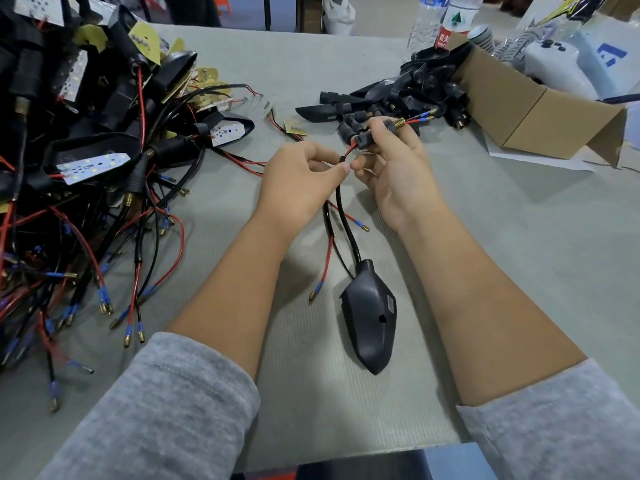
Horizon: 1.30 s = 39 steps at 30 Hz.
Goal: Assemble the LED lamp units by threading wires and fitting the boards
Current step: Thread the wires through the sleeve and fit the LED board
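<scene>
Grey surface (346, 64), head view: left hand (298, 181) pinches black cable (343, 202) w/ thumb and forefinger. Right hand (391, 157) grips black stem fitting (363, 138), red wires thru it, brass end pointing right. Lamp housing (370, 317) lies below btw forearms, tip toward viewer.

A grey worktop (519, 254) carries a black lamp housing (370, 317) lying flat near its middle. Left of the housing sprawls a heap of wired lamp units (86, 168). Beyond the housing, further back, lies a pile of black stems (398, 95), and just right of that an open cardboard box (533, 109).
</scene>
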### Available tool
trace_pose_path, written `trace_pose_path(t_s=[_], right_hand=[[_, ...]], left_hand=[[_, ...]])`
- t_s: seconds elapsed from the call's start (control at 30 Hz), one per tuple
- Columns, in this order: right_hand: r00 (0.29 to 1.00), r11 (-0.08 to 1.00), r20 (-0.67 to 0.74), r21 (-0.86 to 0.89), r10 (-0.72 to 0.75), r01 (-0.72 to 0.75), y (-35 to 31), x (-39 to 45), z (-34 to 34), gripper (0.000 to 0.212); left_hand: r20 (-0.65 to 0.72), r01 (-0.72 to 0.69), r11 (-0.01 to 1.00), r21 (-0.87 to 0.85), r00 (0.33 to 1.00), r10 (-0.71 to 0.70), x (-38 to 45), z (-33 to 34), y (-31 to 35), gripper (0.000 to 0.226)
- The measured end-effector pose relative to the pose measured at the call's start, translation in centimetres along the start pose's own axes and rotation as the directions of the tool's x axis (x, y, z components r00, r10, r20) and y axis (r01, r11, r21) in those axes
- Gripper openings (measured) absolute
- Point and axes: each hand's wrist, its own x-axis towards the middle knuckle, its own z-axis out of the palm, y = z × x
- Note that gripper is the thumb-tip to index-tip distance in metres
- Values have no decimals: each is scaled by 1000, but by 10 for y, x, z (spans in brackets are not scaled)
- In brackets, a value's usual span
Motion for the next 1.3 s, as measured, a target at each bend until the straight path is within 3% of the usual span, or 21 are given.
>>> trace_pose_path(t_s=[0.3,0.63,0.97,1.3], right_hand=[[999,998,34,-60,16,-14,1,1,-1,6],[998,991,58,-132,14,-7,3,0,2,11],[999,986,33,-168,27,-21,4,2,2,18],[999,983,34,-185,0,6,6,2,4,16]], left_hand=[[-11,-111,993,33,994,111,-1,-1,3,16],[-63,-63,997,-45,996,60,2,-1,0,4],[15,-209,977,30,978,209,-3,-3,6,7],[-24,-31,994,-107,999,29,-3,0,5,17]])
